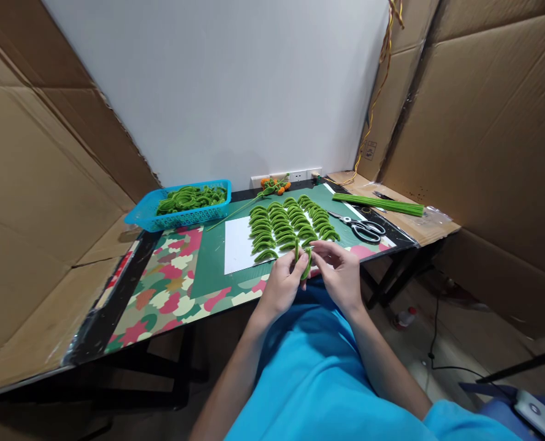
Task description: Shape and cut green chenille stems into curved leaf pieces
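Observation:
A bent green pipe cleaner [306,267] is pinched in the fingers of my left hand [282,285], with one end standing up. From the other side, my right hand [341,277] closes its thumb and fingers on the same piece; the fingertips partly hide it. Just beyond my hands, several columns of curved green pipe cleaner pieces [279,223] lie on a white sheet [236,245]. Black-handled scissors [362,228] rest to the right of these columns, blades pointing left.
A blue basket [184,219] of green pieces stands at the back left. Orange and green pipe cleaner flowers [276,185] lie near the wall sockets [298,176]. A bundle of straight green pipe cleaners [377,204] is at the right. Cardboard walls [493,122] flank the table.

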Motion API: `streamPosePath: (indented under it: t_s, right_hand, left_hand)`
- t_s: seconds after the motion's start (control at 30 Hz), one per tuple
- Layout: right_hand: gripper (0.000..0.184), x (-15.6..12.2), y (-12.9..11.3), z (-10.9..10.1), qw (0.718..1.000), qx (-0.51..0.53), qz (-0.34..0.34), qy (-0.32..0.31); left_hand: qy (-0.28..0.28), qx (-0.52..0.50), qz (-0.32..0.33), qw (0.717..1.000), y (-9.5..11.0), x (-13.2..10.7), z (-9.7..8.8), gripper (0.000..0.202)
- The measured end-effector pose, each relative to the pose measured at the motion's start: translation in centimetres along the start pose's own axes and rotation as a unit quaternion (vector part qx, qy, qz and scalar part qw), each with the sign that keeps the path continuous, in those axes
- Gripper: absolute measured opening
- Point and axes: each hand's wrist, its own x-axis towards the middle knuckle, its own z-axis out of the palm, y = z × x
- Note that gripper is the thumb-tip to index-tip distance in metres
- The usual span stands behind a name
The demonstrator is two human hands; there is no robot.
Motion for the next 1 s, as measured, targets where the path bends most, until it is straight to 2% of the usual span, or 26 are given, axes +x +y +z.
streamPosePath:
  t_s: [0.2, 0.37, 0.6, 0.8, 1.0]
  right_hand:
    - [0.018, 0.07, -0.37, -0.26, 0.999, -0.021, 0.014, -0.044]
    - [0.016, 0.07, -0.71, -0.24, 0.999, 0.015, 0.030, -0.028]
    - [0.030, 0.09, -0.68, -0.14, 0.994, 0.080, 0.074, 0.016]
    - [0.021, 0.07, -0.60, -0.07, 0.996, 0.065, 0.063, 0.016]
    - [0.021, 0.29, -0.58, -0.44, 0.997, 0.060, 0.049, -0.012]
  left_hand:
    - [0.018, 0.002, -0.006, 1.000, -0.23, -0.13, 0.14, 0.040]
    - [-0.005, 0.008, 0.000, 1.000, 0.15, -0.12, 0.04, 0.042]
    - [-0.038, 0.057, 0.004, 0.998, 0.48, -0.08, -0.04, 0.046]
    - [-0.005, 0.032, 0.006, 0.999, 0.09, 0.08, 0.25, 0.039]
    - [0.016, -0.008, -0.002, 1.000, -0.28, -0.15, 0.48, 0.037]
